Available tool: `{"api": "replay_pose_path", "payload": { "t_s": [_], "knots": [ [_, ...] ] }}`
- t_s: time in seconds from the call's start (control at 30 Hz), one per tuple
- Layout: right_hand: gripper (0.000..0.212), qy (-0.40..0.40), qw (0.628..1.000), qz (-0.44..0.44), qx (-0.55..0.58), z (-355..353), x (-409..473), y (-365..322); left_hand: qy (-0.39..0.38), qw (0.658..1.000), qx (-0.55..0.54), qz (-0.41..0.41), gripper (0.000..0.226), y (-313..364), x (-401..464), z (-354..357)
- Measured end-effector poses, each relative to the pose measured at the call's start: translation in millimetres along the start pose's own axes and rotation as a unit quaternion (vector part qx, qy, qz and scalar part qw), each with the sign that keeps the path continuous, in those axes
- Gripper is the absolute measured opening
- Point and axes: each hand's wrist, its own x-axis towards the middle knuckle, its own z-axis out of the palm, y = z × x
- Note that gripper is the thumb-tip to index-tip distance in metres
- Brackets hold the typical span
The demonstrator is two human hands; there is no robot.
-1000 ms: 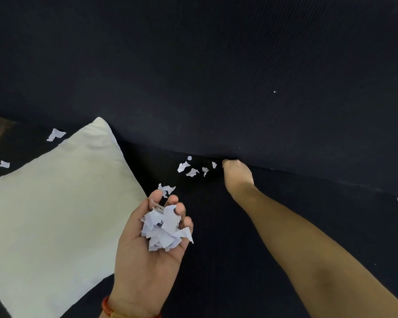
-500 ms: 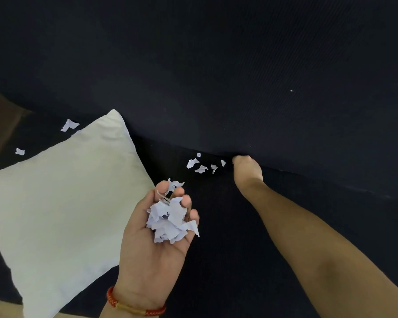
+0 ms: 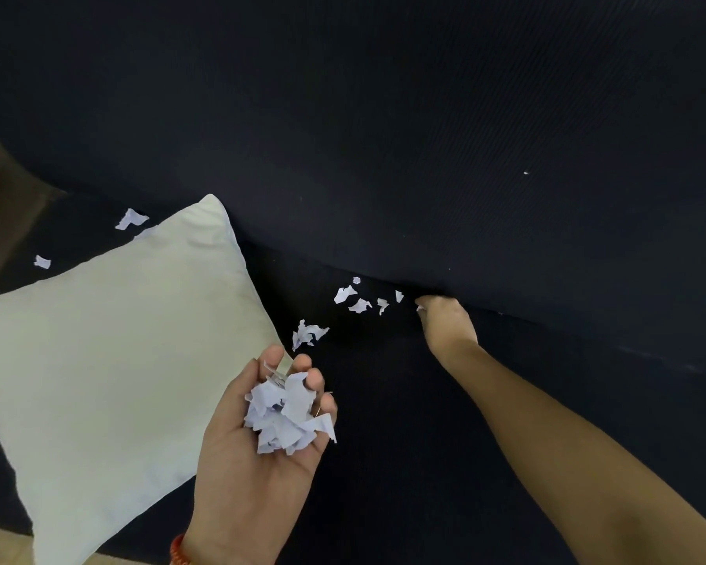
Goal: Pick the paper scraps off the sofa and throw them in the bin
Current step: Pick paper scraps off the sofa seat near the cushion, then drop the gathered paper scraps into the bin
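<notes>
Paper scraps are split between our palm and the sofa right now. We've got the left hand turned palm-up, fingers cupped loosely round a pile of collected scraps, basically using it as a little tray so we don't have to walk to the bin after every bit. The right hand is stretched out to the crease where seat meets backrest, fingertips pinched on a tiny white scrap, as far as we can make out from this angle.

Just left of that hand sits a small cluster of scraps along the crease, and one bigger crumpled scrap lies closer to us, near the corner of the white cushion. Two more stray scraps lie on the seat behind the cushion, far left. No bin in view, so we reckon dumping comes later, once the seat's cleared. Cupped hand looks pretty full, so spills seem likely.
</notes>
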Motion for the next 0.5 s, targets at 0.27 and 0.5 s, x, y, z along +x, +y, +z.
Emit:
{"api": "replay_pose_path", "payload": {
  "t_s": [0.27, 0.5],
  "knots": [
    [0.031, -0.003, 0.999, -0.028, -0.028, -2, -5, -4, 0.043, 0.998, -0.01, -0.033, 0.052, -2, 3, 19],
    [0.018, 0.06, 0.767, 0.248, 0.589, -57, -73, -24, 0.048, 0.998, -0.018, -0.046, 0.044, 6, -11, 33]
  ]
}}
